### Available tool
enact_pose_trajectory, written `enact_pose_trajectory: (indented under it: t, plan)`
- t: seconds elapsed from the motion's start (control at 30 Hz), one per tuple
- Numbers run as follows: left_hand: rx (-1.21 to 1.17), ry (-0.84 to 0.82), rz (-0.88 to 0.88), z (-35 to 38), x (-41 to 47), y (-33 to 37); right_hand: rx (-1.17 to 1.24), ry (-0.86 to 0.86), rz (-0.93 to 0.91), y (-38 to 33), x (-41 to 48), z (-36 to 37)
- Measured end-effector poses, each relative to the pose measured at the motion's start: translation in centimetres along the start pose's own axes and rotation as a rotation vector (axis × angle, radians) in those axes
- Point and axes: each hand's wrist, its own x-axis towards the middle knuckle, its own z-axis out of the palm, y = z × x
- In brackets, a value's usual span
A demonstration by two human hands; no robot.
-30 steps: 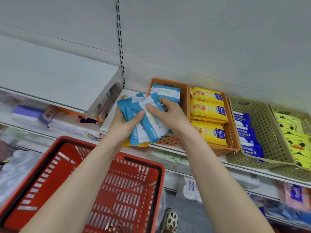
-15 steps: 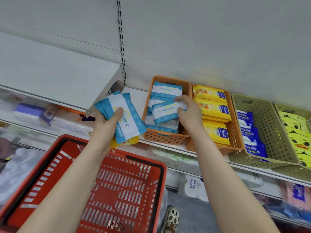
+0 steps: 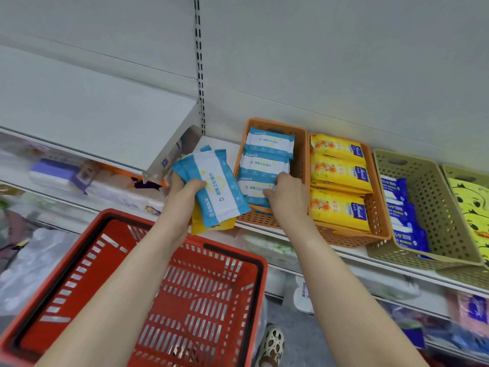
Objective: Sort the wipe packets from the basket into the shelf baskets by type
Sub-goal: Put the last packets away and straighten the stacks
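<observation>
Clamps packet stack (image 3: 214,186) in left hand (image 3: 182,197) beside orange basket (image 3: 300,154); pinches front packet (image 3: 254,192) inside with right hand (image 3: 288,200). Probably light, soft, slick: grip across faces.

The left hand (image 3: 182,198) is raised, gripping a stack (image 3: 217,186) with thumb across it; the right hand (image 3: 287,198), palm down, pinches a packet (image 3: 254,190).
</observation>
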Motion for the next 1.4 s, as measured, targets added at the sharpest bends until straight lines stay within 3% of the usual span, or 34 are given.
enact_pose_trajectory:
  t: [0.2, 0.23, 0.3, 0.37, 0.43, 0.63, 0.73, 0.8, 0.9, 1.03, 1.17, 1.3, 1.4]
  plan:
    - [0.014, -0.062, 0.031, 0.5, -0.1, 0.1, -0.232, 0.018, -0.157, 0.2, 1.3, -0.7]
    - [0.014, -0.071, 0.037, 0.5, 0.0, 0.0, -0.146, 0.061, -0.196, 0.0, 1.2, -1.2]
    - [0.042, -0.094, 0.083, 0.4, 0.2, -0.1, 0.248, 0.12, -0.254, -0.9, 0.5, -2.7]
    - [0.09, -0.126, 0.136, 0.4, 0.4, -0.1, 0.628, -0.074, -0.242, -2.2, -0.6, -4.3]
    - [0.117, -0.146, 0.189, 1.1, 0.4, 0.0, 0.793, -0.281, -0.207, -2.8, -1.5, -4.3]
    - [0.152, -0.091, 0.244, 2.5, 1.1, 0.1, 1.248, -0.532, 0.01, -0.3, -1.1, -4.7]
    - [0.14, -0.063, 0.229, 2.7, 1.6, 0.0, 1.348, -0.326, 0.085, 1.4, 0.5, -4.9]
    - [0.135, -0.023, 0.226, 2.5, 2.1, -0.1, 1.287, -0.11, 0.101, 2.6, 2.3, -5.1]
    - [0.134, 0.021, 0.202, 2.0, 3.0, -0.1, 1.204, 0.064, 0.209, 3.6, 5.7, -5.2]
    - [0.114, 0.056, 0.169, 1.9, 4.3, 0.1, 1.216, 0.139, 0.297, 2.8, 9.8, -3.8]
    - [0.101, 0.047, 0.155, 2.1, 5.4, 0.2, 1.205, 0.014, 0.225, 1.2, 12.7, -1.2]
    - [0.103, 0.035, 0.184, 2.6, 6.2, 0.5, 0.574, 0.051, -0.021, 0.9, 13.8, 0.3]
    - [0.11, 0.017, 0.193, 2.7, 6.6, 0.6, 0.289, 0.075, -0.068, 0.9, 14.1, 0.8]
